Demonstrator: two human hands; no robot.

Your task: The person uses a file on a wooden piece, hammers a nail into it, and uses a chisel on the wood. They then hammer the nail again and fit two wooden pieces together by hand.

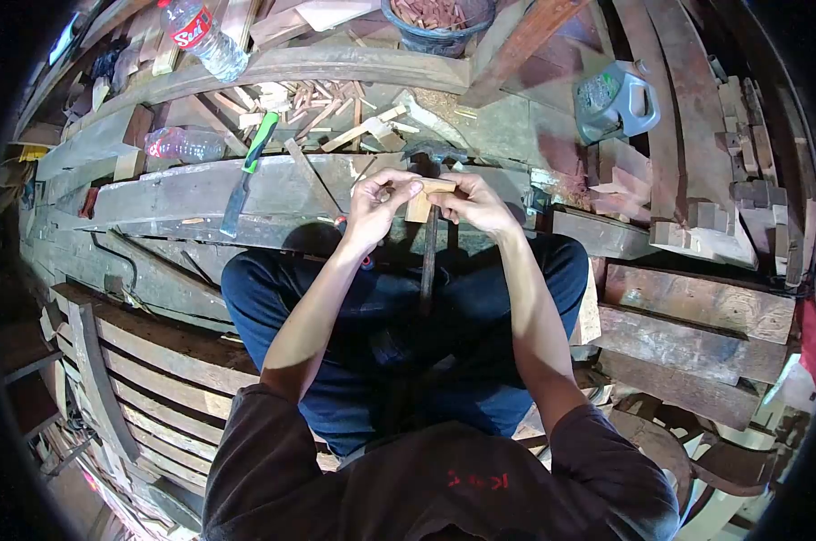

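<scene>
My left hand [376,206] and my right hand [482,207] meet over the work beam, fingers closed on a small piece of wood [438,186]. The left thumb and fingertips pinch its left end, and the right fingers grip its right end. Just under it, a flat light wooden block [418,209] shows between the hands, partly covered by the held piece. Beneath the hands lies a hammer [428,261], its dark head beyond my fingers and its handle running back between my knees. To the left, a green-handled tool with a long blade [237,204] rests across the beam.
Wood offcuts [322,101] lie scattered beyond the beam [173,191]. A clear bottle [187,144] lies at left, and a red-labelled bottle [205,41] is farther back. At the back, a bucket [435,41] holds wood pieces. A plastic jug [615,104] and stacked wooden blocks [624,171] stand right.
</scene>
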